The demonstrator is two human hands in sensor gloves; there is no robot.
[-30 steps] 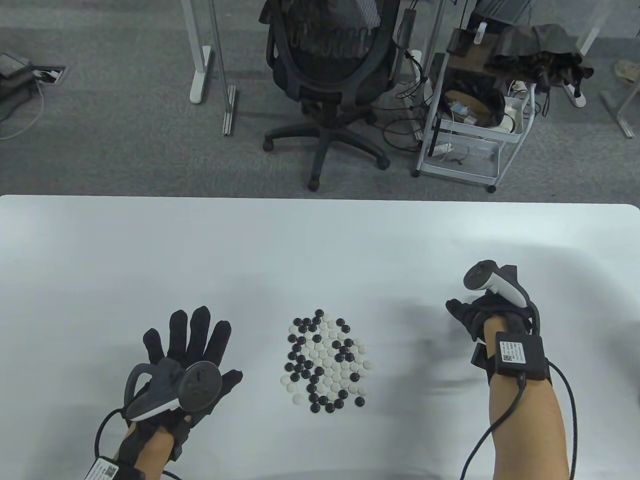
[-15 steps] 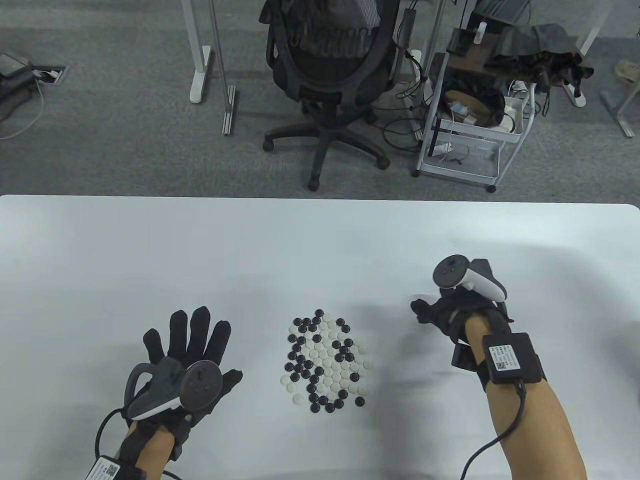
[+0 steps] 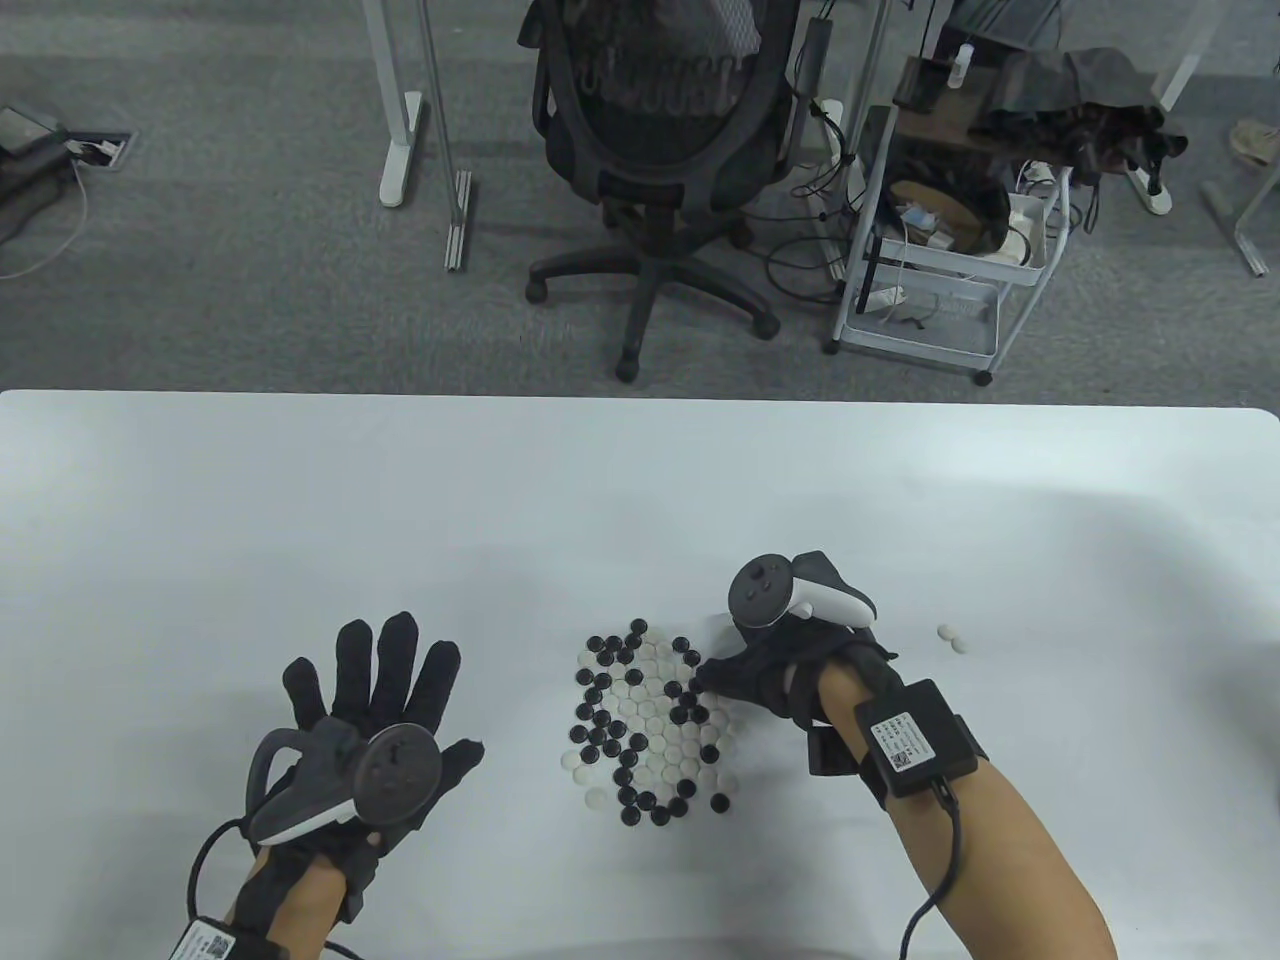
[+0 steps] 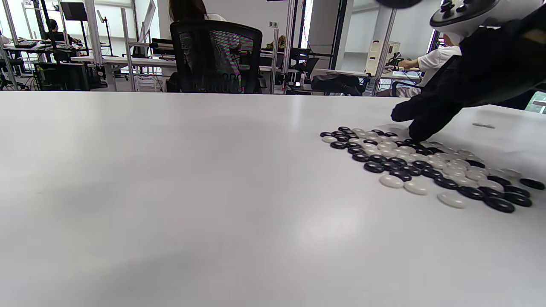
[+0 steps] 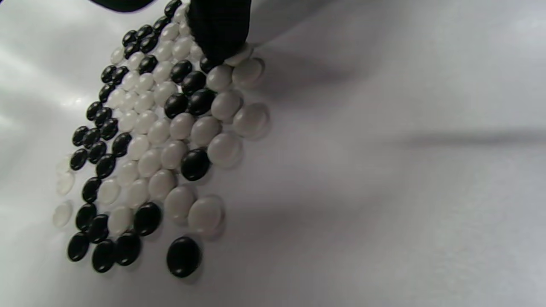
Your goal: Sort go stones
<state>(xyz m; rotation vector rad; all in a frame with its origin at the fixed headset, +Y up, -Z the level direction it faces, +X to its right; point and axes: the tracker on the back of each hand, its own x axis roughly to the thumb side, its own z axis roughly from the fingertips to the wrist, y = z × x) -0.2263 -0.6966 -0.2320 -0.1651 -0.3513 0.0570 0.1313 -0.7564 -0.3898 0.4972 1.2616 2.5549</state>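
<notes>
White bench (image 3: 300,500) carries a mixed cluster of black and white Go stones (image 3: 645,725), lying flat in one layer near the front edge, between your two hands. Your right hand (image 3: 765,670) reaches into the cluster's right side from the right; its fingertips (image 4: 420,128) come down on the stones at the upper right of the group. In the right wrist view one gloved fingertip (image 5: 219,30) sits on a white stone (image 5: 239,55) at the cluster's edge, but the other fingers are cut off by the top of that picture, and in the table view the tracker (image 3: 795,595) and the back of the glove cover them. So you cannot tell whether your right hand is pinching a stone or only touching the stones.

Your left hand (image 3: 375,715) lies well to the left of the cluster, palm down, fingers straight and spread, holding nothing. Its own wrist view shows none of its fingers, only the bench, the stones and your right hand at the far side.

Two white stones (image 3: 953,637) lie by themselves on the bench to the right of your right hand, well apart from the cluster; in the left wrist view they are only a small pale smear (image 4: 482,125).

Beyond the bench stand a black office chair (image 3: 655,150) and a white wire trolley (image 3: 940,250) whose shelves hold cables and oddments too tangled to make out.
</notes>
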